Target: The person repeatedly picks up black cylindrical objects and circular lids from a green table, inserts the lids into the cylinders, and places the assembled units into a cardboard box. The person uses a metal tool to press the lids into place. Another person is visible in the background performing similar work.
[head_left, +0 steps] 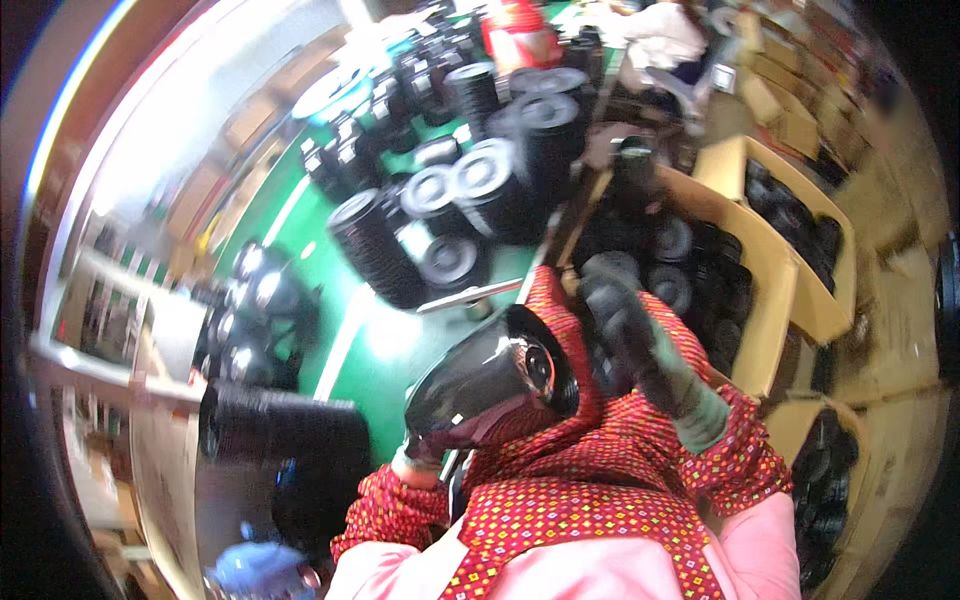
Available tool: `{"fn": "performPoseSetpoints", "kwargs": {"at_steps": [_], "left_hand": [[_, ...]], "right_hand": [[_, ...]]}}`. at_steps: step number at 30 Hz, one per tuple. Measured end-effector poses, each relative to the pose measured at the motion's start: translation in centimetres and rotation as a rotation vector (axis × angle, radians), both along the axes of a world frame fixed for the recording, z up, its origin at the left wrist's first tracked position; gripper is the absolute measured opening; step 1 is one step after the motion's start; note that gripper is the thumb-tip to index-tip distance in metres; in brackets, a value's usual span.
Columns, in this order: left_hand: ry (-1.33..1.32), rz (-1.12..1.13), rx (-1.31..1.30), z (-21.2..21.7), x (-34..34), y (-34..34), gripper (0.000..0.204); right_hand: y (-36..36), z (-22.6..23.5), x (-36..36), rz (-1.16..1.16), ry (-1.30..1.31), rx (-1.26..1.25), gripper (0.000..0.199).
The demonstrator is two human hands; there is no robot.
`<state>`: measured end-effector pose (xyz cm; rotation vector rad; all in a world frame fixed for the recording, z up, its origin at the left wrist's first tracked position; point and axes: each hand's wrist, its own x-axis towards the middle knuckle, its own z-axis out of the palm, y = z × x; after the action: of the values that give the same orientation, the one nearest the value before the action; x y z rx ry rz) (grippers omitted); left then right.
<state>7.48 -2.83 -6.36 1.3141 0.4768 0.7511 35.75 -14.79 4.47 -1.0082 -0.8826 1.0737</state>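
Note:
A glossy black bowl-shaped shell (pixel 465 385) is tilted in front of my body, with a round fitting visible inside its opening. My left hand (pixel 422 455), gloved, grips the shell's lower left side; most of its fingers are hidden behind it. My right hand (pixel 640 345) wears a grey glove with dark-coated fingers. It is over my lap, at the near edge of a cardboard box (pixel 772 335) full of round black parts (pixel 675 270). Motion blur and dark parts behind those fingers hide whether they hold anything.
Stacks of black ringed parts (pixel 380 250) stand on the green table (pixel 335 310), with pale-topped round parts (pixel 485 175) beside them. More glossy black shells (pixel 255 310) lie at left. A red object (pixel 520 35) is at the back. Another cardboard box (pixel 840 290) stands right.

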Motion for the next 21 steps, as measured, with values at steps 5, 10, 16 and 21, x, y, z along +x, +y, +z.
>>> {"fn": "performPoseSetpoints", "kwargs": {"at_steps": [5, 10, 16, 21], "left_hand": [[-0.059, 0.035, 0.002, -3.9, -5.1, -1.0, 0.046], [-0.085, 0.133, -0.026, -6.5, -8.2, -3.4, 0.063], [-0.116, 0.183, -0.102, -6.6, -10.3, -4.5, 0.062], [-0.164, 0.163, -0.133, -5.8, -9.1, -4.1, 0.062]], "right_hand": [[10.8, -6.8, -3.3, -0.003, -0.546, 0.105, 0.064], [15.8, -15.4, -10.3, 0.192, -1.326, 0.011, 0.073], [16.6, -16.9, -12.0, 0.477, -1.552, 0.112, 0.071], [21.0, -4.0, -14.1, 0.26, -1.183, 0.267, 0.054]]}}
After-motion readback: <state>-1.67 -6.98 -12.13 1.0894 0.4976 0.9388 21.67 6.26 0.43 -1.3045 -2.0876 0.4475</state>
